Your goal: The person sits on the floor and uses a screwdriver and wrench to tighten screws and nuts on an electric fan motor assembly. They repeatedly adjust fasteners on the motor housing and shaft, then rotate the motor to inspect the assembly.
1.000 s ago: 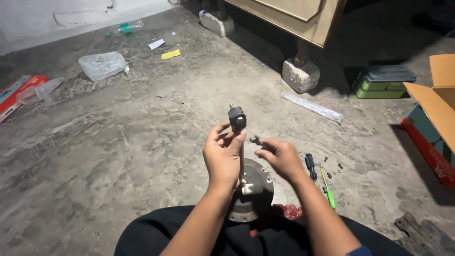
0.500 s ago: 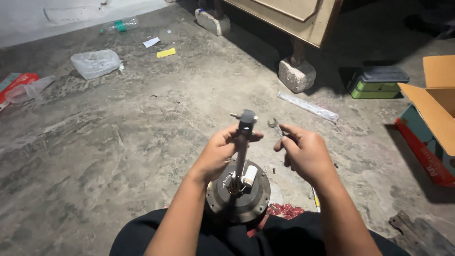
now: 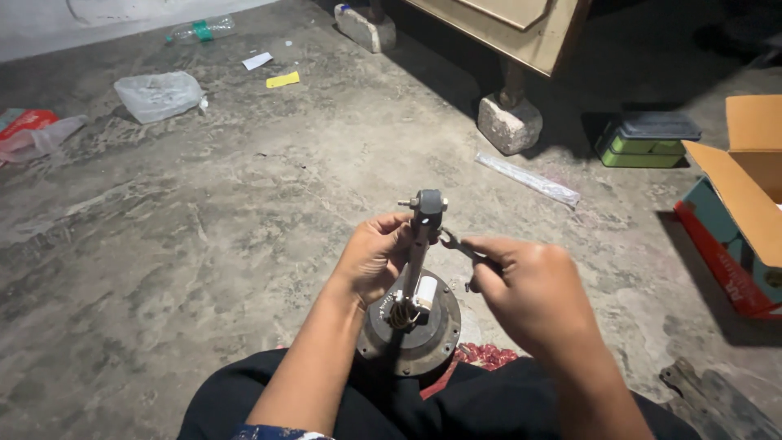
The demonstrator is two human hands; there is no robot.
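A round grey motor (image 3: 410,336) rests on my lap with a metal rod (image 3: 419,259) standing up from its middle. My left hand (image 3: 373,257) grips the rod just under its dark head (image 3: 428,205), which has a small bolt sticking out to the left. My right hand (image 3: 528,293) holds a small spanner (image 3: 458,247) whose jaw touches the right side of the rod's head. A coil of wires and a white block (image 3: 424,293) sit at the rod's foot.
Concrete floor all around. A clear plastic bag (image 3: 157,94), a bottle (image 3: 200,30) and paper scraps lie far left. A wooden cabinet on stone blocks (image 3: 509,124) stands ahead, a green box (image 3: 646,138) and an open cardboard box (image 3: 748,187) at right.
The rod has come upright on the motor and nearer the middle of the view. My right hand has brought the spanner up against the rod's head.
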